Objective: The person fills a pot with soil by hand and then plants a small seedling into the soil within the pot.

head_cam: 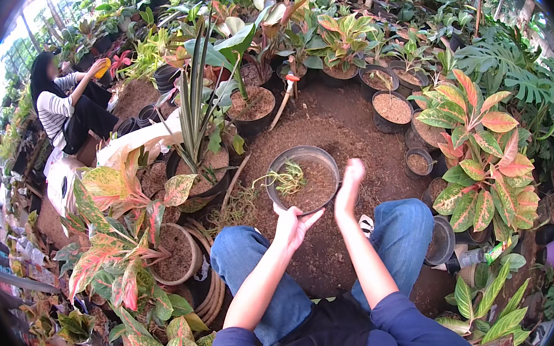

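Note:
In front of my knees is a round black plastic pot [325, 161], tilted so that its inside faces me. Brown soil mix fills its bottom, and a small clump of pale green stems [288, 178] lies at its left side. My left hand [292, 228] holds the pot at its near edge, thumb by the rim and fingers stretched along the underside. Beside the pot's right wall is my right hand [348, 189], raised and blurred. Whether it touches the pot is unclear, and its fingers are hard to make out.
Loose plant cuttings [238, 207] lie on the soil to the left. Potted aglaonemas stand at left [113, 227] and right [483, 155]. A coiled hose [213, 287] is by my left knee. Small pots [392, 108] line the right. A seated person [70, 102] holds something yellow.

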{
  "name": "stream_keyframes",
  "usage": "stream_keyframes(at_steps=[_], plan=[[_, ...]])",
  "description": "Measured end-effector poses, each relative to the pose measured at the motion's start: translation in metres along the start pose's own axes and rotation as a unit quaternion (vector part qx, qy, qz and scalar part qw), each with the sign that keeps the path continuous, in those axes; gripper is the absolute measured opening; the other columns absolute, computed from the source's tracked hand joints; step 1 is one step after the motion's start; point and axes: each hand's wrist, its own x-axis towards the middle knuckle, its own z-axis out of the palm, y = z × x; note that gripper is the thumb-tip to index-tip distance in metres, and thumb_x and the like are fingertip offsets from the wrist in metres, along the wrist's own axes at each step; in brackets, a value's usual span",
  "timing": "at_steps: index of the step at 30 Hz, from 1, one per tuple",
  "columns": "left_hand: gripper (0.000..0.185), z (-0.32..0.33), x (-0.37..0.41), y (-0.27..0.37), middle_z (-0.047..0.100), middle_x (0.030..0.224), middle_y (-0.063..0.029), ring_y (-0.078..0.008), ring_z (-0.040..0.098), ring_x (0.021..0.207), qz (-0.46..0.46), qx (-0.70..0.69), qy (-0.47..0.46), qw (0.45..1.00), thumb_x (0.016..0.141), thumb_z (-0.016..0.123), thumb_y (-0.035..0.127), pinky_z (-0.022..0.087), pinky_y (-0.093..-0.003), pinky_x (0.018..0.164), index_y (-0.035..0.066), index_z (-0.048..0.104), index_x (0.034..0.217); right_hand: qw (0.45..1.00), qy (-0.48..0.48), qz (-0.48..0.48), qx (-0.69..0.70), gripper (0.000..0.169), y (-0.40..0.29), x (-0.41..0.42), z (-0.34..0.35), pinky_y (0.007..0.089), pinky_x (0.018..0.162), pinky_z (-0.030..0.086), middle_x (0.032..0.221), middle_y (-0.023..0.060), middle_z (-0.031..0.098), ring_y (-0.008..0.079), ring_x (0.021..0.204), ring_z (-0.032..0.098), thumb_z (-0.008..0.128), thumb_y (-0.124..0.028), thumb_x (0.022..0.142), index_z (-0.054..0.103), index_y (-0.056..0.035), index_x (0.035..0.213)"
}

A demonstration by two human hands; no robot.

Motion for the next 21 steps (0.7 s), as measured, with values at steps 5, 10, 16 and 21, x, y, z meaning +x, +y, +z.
stream_keyframes(at_steps=[5, 10, 16, 21], plan=[[0.074, 0.007, -0.008, 0.003, 0.018, 0.134, -0.0255, -0.0534, 0.044, 0.105, 0.017, 0.040, 0.018, 0.999, 0.073, 0.026, -0.008, 0.054, -0.0486, 0.076, 0.024, -0.004, 0.133, 0.993, 0.003, 0.092, 0.078, 0.058, -0.005, -0.007, 0.010, 0.0345, 0.109, 0.008, 0.145, 0.0147, 0.008, 0.0230, 0.134, 0.008, 0.028, -0.035, 0.095, 0.010, -0.0001, 0.138], [0.077, 0.000, -0.005, 0.003, 0.017, 0.135, -0.0238, -0.0531, 0.046, 0.103, -0.002, 0.047, 0.004, 0.999, 0.073, 0.026, -0.008, 0.053, -0.0485, 0.076, 0.026, -0.005, 0.134, 0.975, -0.207, 0.082, 0.025, 0.051, -0.003, 0.015, -0.007, 0.0327, 0.108, 0.009, 0.144, 0.0148, 0.014, 0.0224, 0.134, 0.012, 0.033, -0.033, 0.094, 0.028, -0.0003, 0.133], [0.078, 0.003, -0.008, 0.005, 0.018, 0.135, -0.0222, -0.0502, 0.048, 0.103, 0.002, 0.090, 0.007, 0.996, 0.073, 0.028, -0.009, 0.053, -0.0481, 0.077, 0.026, -0.006, 0.135, 0.970, -0.198, -0.064, -0.125, 0.010, -0.029, 0.051, -0.011, 0.0309, 0.072, 0.046, 0.083, 0.0113, 0.061, 0.0182, 0.079, 0.059, 0.057, -0.011, 0.083, 0.058, -0.0010, 0.084], [0.080, -0.005, -0.007, 0.004, 0.021, 0.134, -0.0200, -0.0403, 0.056, 0.096, 0.004, 0.126, -0.003, 0.992, 0.073, 0.027, -0.009, 0.054, -0.0488, 0.073, 0.031, -0.005, 0.135, 0.786, -0.537, -0.072, -0.298, 0.022, -0.068, 0.049, -0.009, 0.0337, 0.057, 0.044, 0.064, 0.0144, 0.058, 0.0204, 0.056, 0.055, 0.055, -0.020, 0.081, 0.056, 0.0006, 0.072]])
